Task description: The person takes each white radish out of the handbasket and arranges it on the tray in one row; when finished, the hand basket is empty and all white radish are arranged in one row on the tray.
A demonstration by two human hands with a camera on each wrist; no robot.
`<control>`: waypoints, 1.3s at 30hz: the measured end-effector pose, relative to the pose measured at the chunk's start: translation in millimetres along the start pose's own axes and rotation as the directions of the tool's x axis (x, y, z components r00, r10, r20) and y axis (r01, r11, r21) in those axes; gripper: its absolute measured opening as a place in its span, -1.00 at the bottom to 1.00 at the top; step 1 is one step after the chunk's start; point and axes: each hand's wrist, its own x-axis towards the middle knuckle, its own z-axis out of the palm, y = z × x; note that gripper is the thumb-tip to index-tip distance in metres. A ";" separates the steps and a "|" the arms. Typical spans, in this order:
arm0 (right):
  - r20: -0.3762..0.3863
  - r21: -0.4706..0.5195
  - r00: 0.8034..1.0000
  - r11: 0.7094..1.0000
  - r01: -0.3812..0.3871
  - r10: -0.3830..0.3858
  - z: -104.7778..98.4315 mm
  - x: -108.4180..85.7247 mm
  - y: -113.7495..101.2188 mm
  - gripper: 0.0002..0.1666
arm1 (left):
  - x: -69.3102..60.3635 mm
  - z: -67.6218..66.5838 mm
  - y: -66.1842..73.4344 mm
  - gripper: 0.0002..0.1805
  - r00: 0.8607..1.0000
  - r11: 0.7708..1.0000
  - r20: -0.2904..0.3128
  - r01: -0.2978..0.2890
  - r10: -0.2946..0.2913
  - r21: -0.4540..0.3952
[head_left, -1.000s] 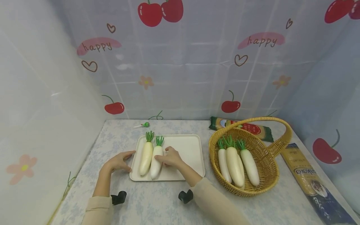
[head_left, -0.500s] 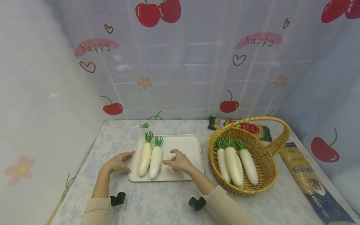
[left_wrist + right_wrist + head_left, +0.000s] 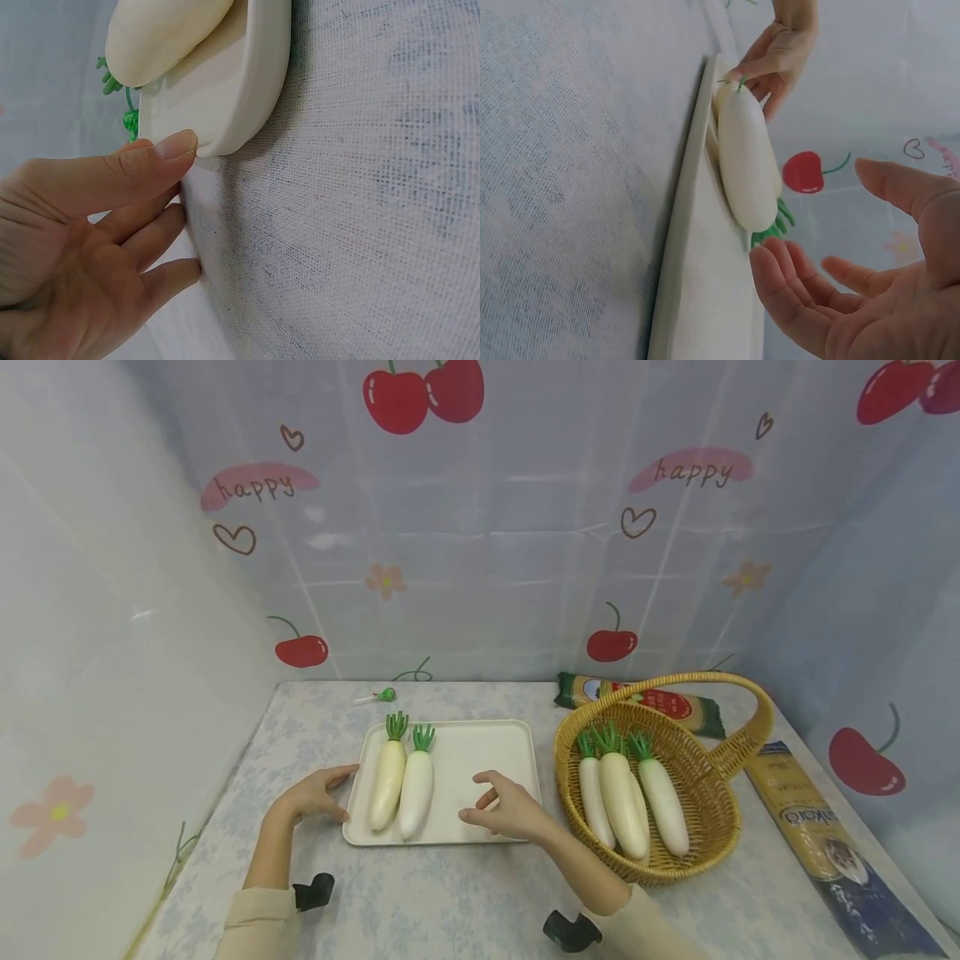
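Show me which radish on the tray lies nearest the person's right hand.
The whiter radish, the right one of the pair on the tray. The creamier radish lies on its left, closer to the left hand.

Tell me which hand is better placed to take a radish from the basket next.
Probably the right hand: it holds nothing, hovers over the tray and is much nearer the basket. The left hand is at the tray's left edge, on the side away from the basket.
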 end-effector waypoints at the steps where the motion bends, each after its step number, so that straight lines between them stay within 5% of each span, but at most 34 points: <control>1: 0.011 -0.011 1.000 1.000 0.015 -0.015 -2.0 -4.6 -1.5 -0.21 | -0.2 0.0 0.0 0.01 1.000 1.000 -0.001 0.000 0.000 -0.001; 9: 0.119 0.002 0.988 0.995 0.095 -0.095 -21.9 -38.2 -5.0 -0.29 | -0.7 -0.5 -2.0 0.01 1.000 1.000 -0.001 -0.012 0.012 0.002; 15: 0.117 0.074 0.984 0.989 0.129 -0.138 -43.0 -64.8 -2.9 -0.35 | 0.5 0.1 -4.2 0.01 1.000 1.000 0.003 -0.026 0.026 -0.002; 30: -0.094 0.012 0.989 0.994 0.112 -0.110 -105.4 -100.2 10.0 -0.30 | -1.2 1.1 -0.8 0.01 1.000 1.000 -0.004 -0.021 0.021 -0.004; 39: -0.282 -0.126 0.957 0.991 0.037 -0.071 -124.3 -104.0 26.5 -0.29 | -0.9 1.6 -0.1 0.01 1.000 1.000 -0.007 -0.007 0.007 -0.027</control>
